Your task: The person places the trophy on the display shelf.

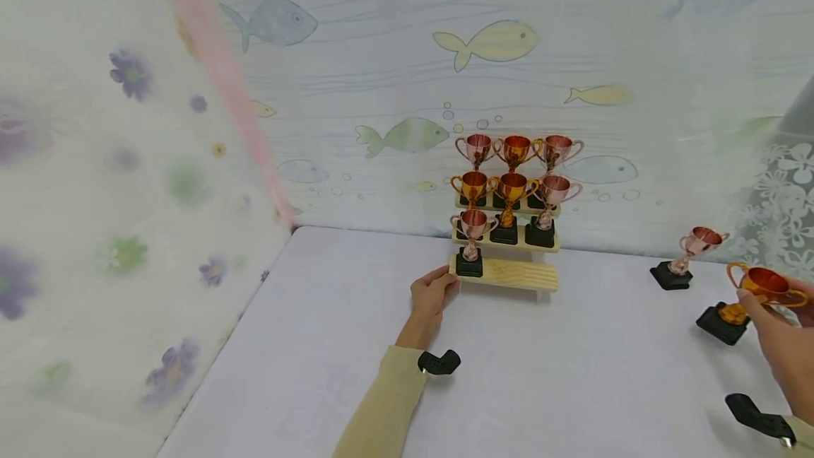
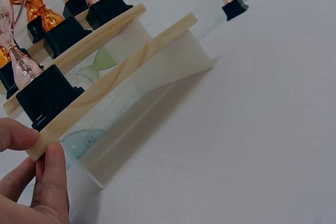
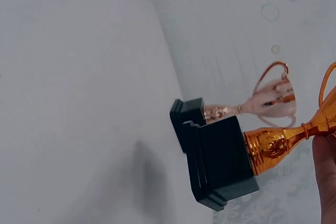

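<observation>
My left hand (image 1: 432, 295) pinches the left end of the lowest step of a wooden tiered display stand (image 1: 518, 274), thumb on top and fingers below in the left wrist view. Just beside the thumb, a rose-gold trophy cup (image 1: 473, 226) with a black base stands on that step. Far to the right, my right hand (image 1: 785, 338) holds a gold trophy cup (image 1: 766, 285) around its stem and bowl. Its black base (image 3: 223, 161) is tilted and raised over the table, with a shadow below it. Part of the right hand is cut off by the frame edge.
Three trophies stand on the top step, a gold one (image 1: 516, 150) in the middle; three more fill the middle step, a rose-gold one (image 1: 555, 189) at right. Another rose-gold trophy (image 1: 699, 240) stands at the back right of the white table (image 1: 604, 373), by the fish-patterned curtain (image 1: 381, 76).
</observation>
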{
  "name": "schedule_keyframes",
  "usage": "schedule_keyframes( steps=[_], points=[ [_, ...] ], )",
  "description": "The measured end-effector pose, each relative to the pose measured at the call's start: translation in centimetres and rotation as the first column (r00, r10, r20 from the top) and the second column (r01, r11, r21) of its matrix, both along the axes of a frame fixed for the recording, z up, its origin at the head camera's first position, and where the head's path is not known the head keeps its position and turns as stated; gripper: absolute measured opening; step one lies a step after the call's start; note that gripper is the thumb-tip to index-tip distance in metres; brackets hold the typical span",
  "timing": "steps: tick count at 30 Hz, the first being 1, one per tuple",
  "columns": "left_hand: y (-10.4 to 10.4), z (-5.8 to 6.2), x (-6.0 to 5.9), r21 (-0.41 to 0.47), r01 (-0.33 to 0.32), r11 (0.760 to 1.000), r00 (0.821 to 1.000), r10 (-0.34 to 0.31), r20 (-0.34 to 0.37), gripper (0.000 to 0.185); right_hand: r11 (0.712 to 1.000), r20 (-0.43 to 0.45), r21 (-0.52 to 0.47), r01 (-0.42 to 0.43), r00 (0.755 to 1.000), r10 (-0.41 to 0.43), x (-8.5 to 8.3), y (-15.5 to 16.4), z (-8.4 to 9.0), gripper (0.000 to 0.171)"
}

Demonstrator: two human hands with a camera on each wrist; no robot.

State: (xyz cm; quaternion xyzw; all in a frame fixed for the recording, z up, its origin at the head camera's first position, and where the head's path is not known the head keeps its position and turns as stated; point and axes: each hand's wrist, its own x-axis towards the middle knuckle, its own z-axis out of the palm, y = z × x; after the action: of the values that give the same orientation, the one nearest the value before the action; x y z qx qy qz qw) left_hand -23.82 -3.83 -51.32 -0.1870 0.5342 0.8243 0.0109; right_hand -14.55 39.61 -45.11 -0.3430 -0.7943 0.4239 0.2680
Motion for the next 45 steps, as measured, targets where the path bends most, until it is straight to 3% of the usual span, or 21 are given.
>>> schedule_keyframes(
  steps=[5, 12, 20, 31, 39, 45],
  points=[
    [0.0, -0.1, 0.0, -0.004, 0.007, 1.0, 1.0, -0.007, -0.007, 0.036, 0.997, -0.143, 0.025, -0.068, 0.987, 0.071, -0.1, -1.1, -0.3, 0.054],
    [0.0, -0.1, 0.0, -0.004, 0.005, 1.0, 1.0, -0.005, -0.011, 0.036, 0.968, -0.342, 0.11, -0.225, 0.906, 0.25, -0.4, -3.0, 0.0, 0.052],
    [0.0, -0.1, 0.0, 0.001, 0.009, 1.0, 1.0, -0.009, 0.0, 0.035, 0.922, -0.393, 0.128, -0.365, 0.835, 0.385, -0.8, -6.6, 1.0, 0.054],
    [-0.1, -0.3, -0.1, -0.006, 0.009, 1.0, 1.0, -0.009, -0.005, 0.036, 0.832, -0.387, 0.168, -0.529, 0.741, 0.549, -2.2, -12.1, 1.8, 0.055],
    [-0.1, -0.2, -0.1, -0.01, 0.015, 1.0, 1.0, -0.015, 0.004, 0.036, 0.746, -0.433, 0.193, -0.637, 0.627, 0.648, -3.9, -15.3, 1.6, 0.056],
    [-0.1, -0.1, 0.0, -0.005, 0.023, 1.0, 1.0, -0.023, 0.012, 0.035, 0.727, -0.446, 0.172, -0.664, 0.606, 0.659, -4.9, -17.2, 1.2, 0.056]
  ],
)
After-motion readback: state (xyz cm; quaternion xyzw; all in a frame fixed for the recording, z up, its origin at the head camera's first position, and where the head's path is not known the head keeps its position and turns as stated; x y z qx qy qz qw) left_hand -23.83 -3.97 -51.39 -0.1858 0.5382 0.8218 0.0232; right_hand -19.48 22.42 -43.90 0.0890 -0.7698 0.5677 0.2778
